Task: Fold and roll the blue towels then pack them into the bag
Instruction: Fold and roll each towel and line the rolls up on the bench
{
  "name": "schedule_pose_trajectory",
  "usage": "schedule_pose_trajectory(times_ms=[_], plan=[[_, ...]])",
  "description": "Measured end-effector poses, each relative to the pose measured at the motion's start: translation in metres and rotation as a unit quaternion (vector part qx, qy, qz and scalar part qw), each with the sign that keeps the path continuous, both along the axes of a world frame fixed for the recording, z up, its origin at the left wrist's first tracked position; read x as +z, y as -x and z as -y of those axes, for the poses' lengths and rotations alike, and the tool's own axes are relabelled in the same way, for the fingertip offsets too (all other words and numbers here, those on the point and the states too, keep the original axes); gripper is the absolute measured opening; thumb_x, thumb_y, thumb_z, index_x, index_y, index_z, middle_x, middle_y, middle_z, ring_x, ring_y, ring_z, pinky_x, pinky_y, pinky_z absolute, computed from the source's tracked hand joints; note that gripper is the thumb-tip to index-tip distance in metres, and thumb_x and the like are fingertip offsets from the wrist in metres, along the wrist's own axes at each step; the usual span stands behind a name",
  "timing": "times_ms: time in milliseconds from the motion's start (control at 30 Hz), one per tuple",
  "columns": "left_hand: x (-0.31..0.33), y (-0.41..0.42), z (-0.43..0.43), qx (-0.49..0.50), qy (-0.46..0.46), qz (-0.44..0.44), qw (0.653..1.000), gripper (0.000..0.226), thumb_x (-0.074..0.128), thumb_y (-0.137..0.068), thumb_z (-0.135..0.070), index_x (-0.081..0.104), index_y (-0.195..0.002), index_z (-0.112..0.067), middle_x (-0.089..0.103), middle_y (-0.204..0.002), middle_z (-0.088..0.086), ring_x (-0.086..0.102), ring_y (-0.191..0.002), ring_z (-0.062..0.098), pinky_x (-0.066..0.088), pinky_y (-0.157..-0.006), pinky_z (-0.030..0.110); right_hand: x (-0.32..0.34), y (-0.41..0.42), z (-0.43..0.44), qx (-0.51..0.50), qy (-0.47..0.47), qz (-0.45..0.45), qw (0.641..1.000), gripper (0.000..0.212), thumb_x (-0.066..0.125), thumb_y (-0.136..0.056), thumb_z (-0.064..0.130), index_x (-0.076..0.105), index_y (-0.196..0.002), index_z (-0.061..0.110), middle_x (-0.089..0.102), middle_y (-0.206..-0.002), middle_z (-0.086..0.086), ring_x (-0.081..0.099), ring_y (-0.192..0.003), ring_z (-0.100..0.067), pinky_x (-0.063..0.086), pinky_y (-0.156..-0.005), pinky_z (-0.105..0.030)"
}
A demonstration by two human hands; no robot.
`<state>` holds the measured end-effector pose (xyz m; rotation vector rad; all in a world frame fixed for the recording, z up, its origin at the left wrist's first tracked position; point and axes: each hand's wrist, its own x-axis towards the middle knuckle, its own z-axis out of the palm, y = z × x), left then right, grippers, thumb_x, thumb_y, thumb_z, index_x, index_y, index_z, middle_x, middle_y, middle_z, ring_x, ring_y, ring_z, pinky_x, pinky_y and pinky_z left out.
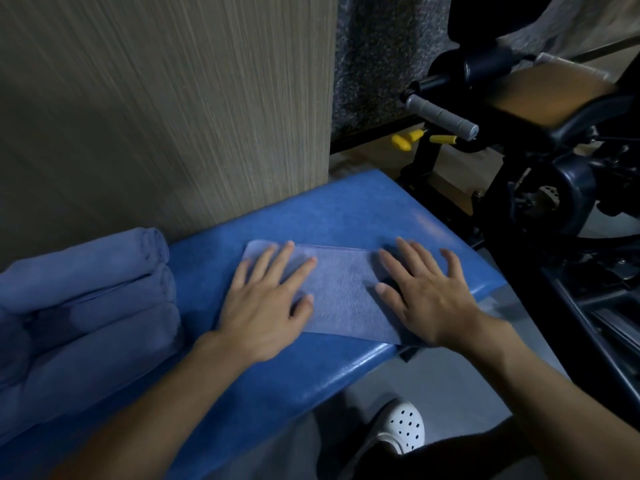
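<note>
Folded blue towel (341,292) flat on blue bench (346,209). Left hand (266,306) palm-down, fingers spread, pressing towel's left end; right hand (429,296) likewise flat on right end. Nothing gripped. Rolled towels (86,289) stacked left of folded towel.

The scene is dim and cool-toned. Soft sheen glints off the blue table (349,209) toward 1 o'clock. A warm glow lights the padded seat (550,88) at 2 o'clock. Wide-angle bending curves the edges. The wood-grain wall (156,98) at 10 o'clock looks streaked and slightly blurred.
</note>
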<state>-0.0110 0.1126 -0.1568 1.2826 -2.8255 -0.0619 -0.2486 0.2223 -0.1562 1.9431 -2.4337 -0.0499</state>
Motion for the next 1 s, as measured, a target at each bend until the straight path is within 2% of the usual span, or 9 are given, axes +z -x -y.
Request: schedule_pose_trajectory(times_ms=[100,167,233,267,433,533,700,800,1000], plan=[[-0.011,0.003,-0.017,-0.023,-0.032,0.018,0.999,0.069,-0.001,-0.085,-0.064,0.0,-0.151,-0.048,-0.004,-0.165,-0.008,-0.005,-0.151,0.019,0.002,-0.121,0.047,-0.006,-0.001,0.004,0.03,-0.021,0.032,0.999,0.072,0.002,-0.092,0.065,0.029,-0.151,0.033,0.027,-0.159,-0.001,0.026,-0.146,-0.022,0.015,-0.115,-0.059],[-0.005,0.004,-0.005,-0.026,-0.01,-0.014,1.0,0.066,0.008,-0.089,-0.06,0.024,-0.151,-0.042,0.021,-0.162,-0.006,0.016,-0.149,0.018,0.014,-0.117,0.043,-0.009,0.002,0.004,0.029,-0.008,0.05,0.998,0.075,0.002,-0.087,0.066,0.023,-0.152,0.035,0.022,-0.16,0.004,0.018,-0.148,-0.018,0.004,-0.117,-0.057],[0.003,0.007,0.014,-0.031,0.028,-0.059,0.997,0.062,0.018,-0.092,-0.051,0.049,-0.14,-0.025,0.048,-0.145,-0.001,0.041,-0.137,0.018,0.024,-0.109,0.035,-0.005,0.003,0.008,0.019,0.043,0.085,0.995,0.066,0.018,-0.091,0.061,0.035,-0.147,0.031,0.039,-0.15,0.006,0.03,-0.141,-0.016,0.008,-0.116,-0.055],[0.005,0.01,0.025,-0.037,0.036,-0.068,0.996,0.06,0.022,-0.093,-0.047,0.054,-0.136,-0.019,0.053,-0.14,0.001,0.046,-0.132,0.02,0.024,-0.106,0.033,-0.003,0.004,0.012,0.012,0.068,0.1,0.993,0.056,0.028,-0.095,0.055,0.04,-0.143,0.029,0.046,-0.142,0.007,0.037,-0.135,-0.016,0.011,-0.114,-0.051],[0.007,0.032,0.061,-0.058,-0.016,-0.069,0.996,0.037,0.051,-0.098,-0.034,0.058,-0.132,-0.022,0.054,-0.133,-0.008,0.045,-0.126,0.015,0.021,-0.103,0.03,-0.003,0.01,0.036,-0.034,0.151,0.146,0.977,0.023,0.053,-0.095,0.035,0.063,-0.115,0.027,0.06,-0.111,0.008,0.05,-0.11,-0.018,0.024,-0.097,-0.039],[0.006,0.043,0.069,-0.057,-0.03,-0.094,0.993,0.024,0.055,-0.096,-0.037,0.064,-0.115,-0.027,0.058,-0.116,-0.013,0.049,-0.113,0.011,0.022,-0.095,0.03,-0.005,0.017,0.047,-0.044,0.147,0.158,0.975,0.011,0.057,-0.092,0.033,0.065,-0.097,0.028,0.059,-0.101,0.009,0.05,-0.104,-0.018,0.025,-0.091,-0.038],[0.006,0.046,0.076,-0.04,-0.046,-0.138,0.989,0.005,0.061,-0.093,-0.033,0.063,-0.093,-0.029,0.062,-0.096,-0.013,0.054,-0.099,0.012,0.028,-0.089,0.035,-0.007,0.022,0.054,-0.045,0.143,0.162,0.975,0.008,0.054,-0.093,0.029,0.06,-0.09,0.025,0.06,-0.099,0.007,0.05,-0.1,-0.022,0.026,-0.084,-0.037],[0.004,0.047,0.077,-0.03,-0.041,-0.146,0.988,0.007,0.059,-0.094,-0.032,0.061,-0.091,-0.026,0.061,-0.09,-0.015,0.055,-0.096,0.013,0.03,-0.089,0.035,-0.009,0.023,0.056,-0.043,0.136,0.149,0.979,0.014,0.046,-0.097,0.029,0.056,-0.09,0.023,0.059,-0.1,0.006,0.048,-0.101,-0.022,0.021,-0.08,-0.035],[0.001,0.053,0.076,-0.011,-0.016,-0.148,0.989,0.008,0.055,-0.097,-0.031,0.058,-0.093,-0.025,0.064,-0.092,-0.011,0.055,-0.096,0.019,0.031,-0.083,0.036,-0.011,0.023,0.06,-0.069,0.116,0.114,0.984,0.017,0.041,-0.1,0.03,0.054,-0.096,0.019,0.063,-0.1,0.001,0.051,-0.098,-0.026,0.028,-0.081,-0.041]])
